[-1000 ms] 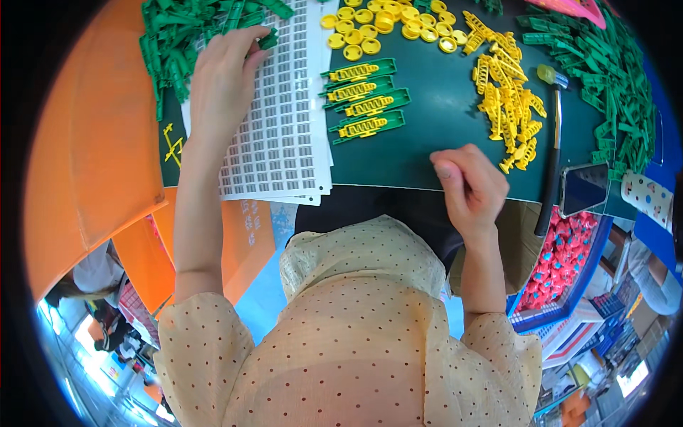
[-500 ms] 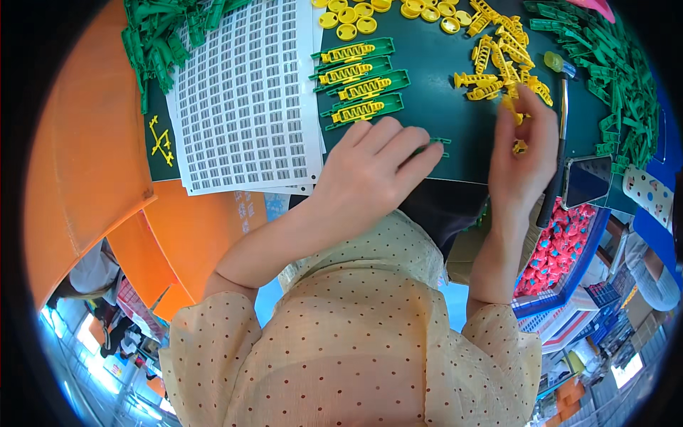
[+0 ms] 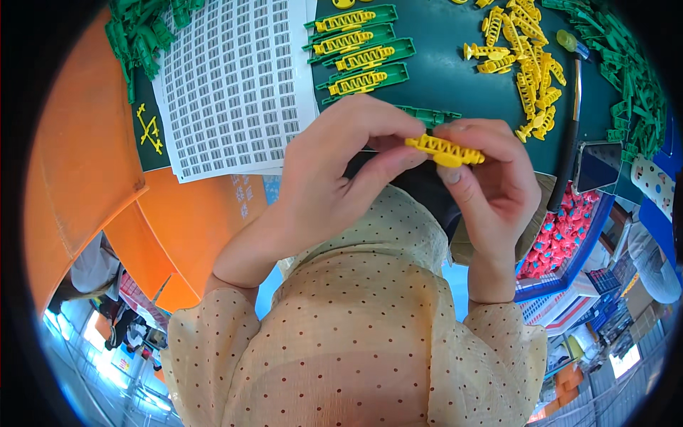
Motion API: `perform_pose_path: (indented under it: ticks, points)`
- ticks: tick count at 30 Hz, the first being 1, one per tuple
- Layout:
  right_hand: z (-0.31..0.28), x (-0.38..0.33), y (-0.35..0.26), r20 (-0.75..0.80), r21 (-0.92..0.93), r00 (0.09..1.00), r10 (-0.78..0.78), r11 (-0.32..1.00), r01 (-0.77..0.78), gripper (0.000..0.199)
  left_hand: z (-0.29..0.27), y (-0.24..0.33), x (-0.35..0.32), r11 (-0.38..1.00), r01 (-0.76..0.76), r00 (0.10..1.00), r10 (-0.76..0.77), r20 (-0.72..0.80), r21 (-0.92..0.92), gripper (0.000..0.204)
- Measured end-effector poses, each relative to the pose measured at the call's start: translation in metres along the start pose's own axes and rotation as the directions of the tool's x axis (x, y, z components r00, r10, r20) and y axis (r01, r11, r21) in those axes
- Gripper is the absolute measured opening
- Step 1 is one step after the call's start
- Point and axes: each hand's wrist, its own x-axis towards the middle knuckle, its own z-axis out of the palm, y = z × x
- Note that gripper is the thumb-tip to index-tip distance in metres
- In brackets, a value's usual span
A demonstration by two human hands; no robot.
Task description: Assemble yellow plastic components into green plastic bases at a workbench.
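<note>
Between both hands, just beyond the table's near edge, is a yellow ribbed plastic piece (image 3: 447, 151) with a zigzag side. My left hand (image 3: 341, 160) pinches its left end between thumb and index finger. The thumb and fingers of my right hand (image 3: 501, 181) close round its right end. Right behind the fingers lies a green plastic housing (image 3: 432, 114), partly hidden by them. Farther back, several green housings with yellow ribbed pieces set in them form a column, the nearest one (image 3: 359, 83) close to my left knuckles.
Loose yellow ribbed pieces (image 3: 528, 67) are heaped at the back right. Green parts pile up at far right (image 3: 633, 78) and far left (image 3: 146, 35). Printed label sheets (image 3: 228, 92) lie left. A hammer (image 3: 575, 92), a phone (image 3: 596, 167) and a crate of red items (image 3: 558, 238) are right.
My right hand has come left and nearer from the yellow heap with a ribbed piece. My left hand has turned to meet it and now grips the piece's other end.
</note>
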Motion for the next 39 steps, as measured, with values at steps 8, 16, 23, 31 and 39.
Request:
perform_pose_path:
  ticks: [8,16,23,31,39]
  points:
    - [-0.003,-0.007,-0.002,0.202,-0.372,0.976,-0.078,0.916,0.150,0.030,-0.007,-0.005,-0.019,0.921,-0.254,0.967,0.252,0.044,0.296,0.029]
    - [-0.021,0.009,-0.002,0.143,-0.631,0.985,-0.093,0.758,0.163,0.032,-0.016,-0.019,-0.013,0.828,-0.253,0.943,0.326,-0.062,0.500,0.039]
    - [-0.034,-0.007,0.000,-0.044,-0.582,0.996,0.071,0.809,-0.084,0.026,0.003,-0.020,0.000,0.762,-0.217,0.972,0.223,0.066,0.611,0.036]
    - [-0.017,-0.002,0.012,-0.001,-0.542,0.998,0.064,0.838,-0.055,0.026,0.030,-0.018,0.002,0.763,-0.204,0.979,0.157,0.131,0.614,0.036]
    - [-0.037,-0.004,0.021,-0.246,-0.390,0.969,-0.018,0.917,-0.082,0.025,0.011,-0.020,0.031,0.600,-0.365,0.922,0.338,0.188,0.712,0.037]
